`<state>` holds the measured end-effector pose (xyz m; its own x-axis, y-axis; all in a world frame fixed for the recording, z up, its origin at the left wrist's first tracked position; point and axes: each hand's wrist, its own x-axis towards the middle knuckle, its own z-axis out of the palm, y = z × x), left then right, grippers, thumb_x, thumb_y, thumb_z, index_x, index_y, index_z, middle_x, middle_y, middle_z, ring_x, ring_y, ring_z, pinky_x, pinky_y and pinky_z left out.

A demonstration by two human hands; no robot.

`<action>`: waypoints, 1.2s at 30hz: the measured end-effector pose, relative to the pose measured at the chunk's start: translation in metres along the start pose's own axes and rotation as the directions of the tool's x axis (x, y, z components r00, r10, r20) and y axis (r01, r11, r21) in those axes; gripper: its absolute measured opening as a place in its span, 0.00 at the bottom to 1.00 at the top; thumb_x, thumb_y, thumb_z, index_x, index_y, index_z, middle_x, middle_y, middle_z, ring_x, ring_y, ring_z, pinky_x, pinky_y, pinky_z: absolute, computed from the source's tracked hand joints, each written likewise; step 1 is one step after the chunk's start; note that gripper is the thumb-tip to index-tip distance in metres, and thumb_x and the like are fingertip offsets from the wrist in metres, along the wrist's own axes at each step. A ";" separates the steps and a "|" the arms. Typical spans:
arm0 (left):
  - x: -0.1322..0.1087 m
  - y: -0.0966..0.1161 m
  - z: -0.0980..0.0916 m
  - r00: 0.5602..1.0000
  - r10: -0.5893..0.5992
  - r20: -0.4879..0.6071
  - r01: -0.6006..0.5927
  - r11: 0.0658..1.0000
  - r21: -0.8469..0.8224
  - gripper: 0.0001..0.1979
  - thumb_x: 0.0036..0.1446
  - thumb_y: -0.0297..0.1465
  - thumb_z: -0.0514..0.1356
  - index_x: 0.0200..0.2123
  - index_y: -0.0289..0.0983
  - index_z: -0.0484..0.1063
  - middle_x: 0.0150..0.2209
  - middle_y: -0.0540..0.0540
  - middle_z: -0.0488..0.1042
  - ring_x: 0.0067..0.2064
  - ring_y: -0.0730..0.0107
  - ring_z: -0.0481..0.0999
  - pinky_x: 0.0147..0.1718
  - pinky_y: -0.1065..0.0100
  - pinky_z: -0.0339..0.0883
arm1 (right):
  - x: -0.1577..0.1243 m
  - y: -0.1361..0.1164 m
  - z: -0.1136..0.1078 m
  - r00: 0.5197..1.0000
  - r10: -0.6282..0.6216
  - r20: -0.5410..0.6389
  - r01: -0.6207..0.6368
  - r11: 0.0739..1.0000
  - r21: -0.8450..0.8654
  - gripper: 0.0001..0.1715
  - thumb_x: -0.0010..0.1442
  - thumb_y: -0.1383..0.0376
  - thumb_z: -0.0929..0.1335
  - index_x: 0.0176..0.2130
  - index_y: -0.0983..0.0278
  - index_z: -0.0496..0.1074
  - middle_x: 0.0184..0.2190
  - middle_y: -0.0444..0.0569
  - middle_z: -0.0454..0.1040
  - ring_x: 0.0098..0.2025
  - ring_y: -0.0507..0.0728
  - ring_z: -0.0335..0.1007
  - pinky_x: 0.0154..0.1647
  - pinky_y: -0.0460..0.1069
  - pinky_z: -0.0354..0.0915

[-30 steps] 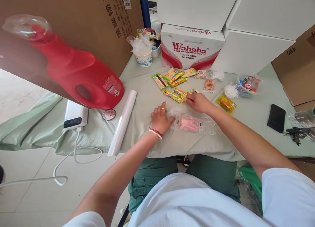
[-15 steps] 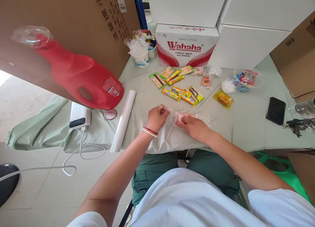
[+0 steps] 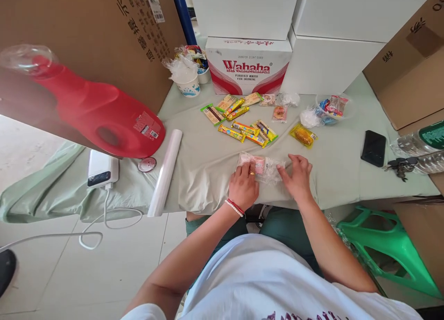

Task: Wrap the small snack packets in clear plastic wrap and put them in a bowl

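A small pink packet (image 3: 258, 165) lies in crumpled clear plastic film (image 3: 271, 174) near the table's front edge. My left hand (image 3: 243, 186) presses its bent, closed fingers on the packet's left end, holding it down; the fingertips are partly hidden under the film. At the film's right end is my right hand (image 3: 298, 176), open, its thumb against the film and its forefinger held apart. Just beyond lie several yellow snack bars (image 3: 231, 133) and a yellow-wrapped cake (image 3: 303, 136).
A roll of clear film (image 3: 165, 172) lies at left beside a red jug (image 3: 118, 116) and a white power bank (image 3: 102, 168). Paper cups (image 3: 188, 85) and a Wahaba-style white-red box (image 3: 248, 65) stand behind. A phone (image 3: 373, 148), keys (image 3: 400, 166) and bottles are at right.
My left hand has let go of the film's left end and moved right onto the packet. My right hand has moved off the packet to the film's right end and opened.
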<state>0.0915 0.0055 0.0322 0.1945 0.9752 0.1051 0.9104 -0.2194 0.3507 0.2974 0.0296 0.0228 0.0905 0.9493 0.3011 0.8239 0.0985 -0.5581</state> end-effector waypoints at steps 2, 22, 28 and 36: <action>0.000 0.001 0.004 1.000 -0.009 0.012 0.008 0.999 0.049 0.35 0.62 0.29 0.55 0.72 0.34 0.55 0.63 0.31 0.68 0.59 0.45 0.69 0.49 0.52 0.70 | 0.005 0.003 0.005 0.996 -0.024 0.091 0.021 0.999 0.036 0.22 0.63 0.48 0.69 0.46 0.62 0.76 0.56 0.64 0.70 0.60 0.72 0.63 0.61 0.69 0.63; -0.055 -0.066 -0.033 0.966 0.254 -0.044 -0.257 0.957 -0.134 0.19 0.64 0.26 0.55 0.58 0.35 0.72 0.59 0.36 0.75 0.60 0.54 0.73 0.60 0.51 0.64 | 0.036 -0.126 0.033 0.790 -0.239 0.565 0.436 0.867 -0.242 0.27 0.71 0.52 0.66 0.56 0.71 0.70 0.52 0.63 0.72 0.55 0.67 0.65 0.55 0.58 0.64; -0.096 -0.114 -0.043 0.968 0.153 -0.201 -0.174 0.980 -0.093 0.12 0.67 0.25 0.56 0.51 0.40 0.73 0.50 0.42 0.79 0.58 0.52 0.74 0.54 0.50 0.68 | 0.021 -0.116 0.048 0.865 -0.188 0.465 0.360 0.879 -0.312 0.31 0.68 0.55 0.70 0.63 0.69 0.66 0.53 0.61 0.71 0.52 0.66 0.63 0.51 0.58 0.65; -0.068 -0.103 -0.021 0.929 0.153 -0.336 -0.131 0.987 0.090 0.08 0.65 0.25 0.59 0.46 0.38 0.73 0.46 0.39 0.79 0.51 0.52 0.79 0.48 0.56 0.70 | 0.049 -0.058 0.000 0.961 -0.110 0.255 0.114 0.994 0.000 0.23 0.73 0.66 0.59 0.62 0.62 0.68 0.54 0.57 0.75 0.54 0.63 0.69 0.57 0.58 0.68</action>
<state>-0.0235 -0.0386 0.0085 0.1978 0.8634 0.4641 0.9064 -0.3414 0.2489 0.2537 0.0701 0.0702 -0.1464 0.9773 0.1530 0.8291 0.2056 -0.5199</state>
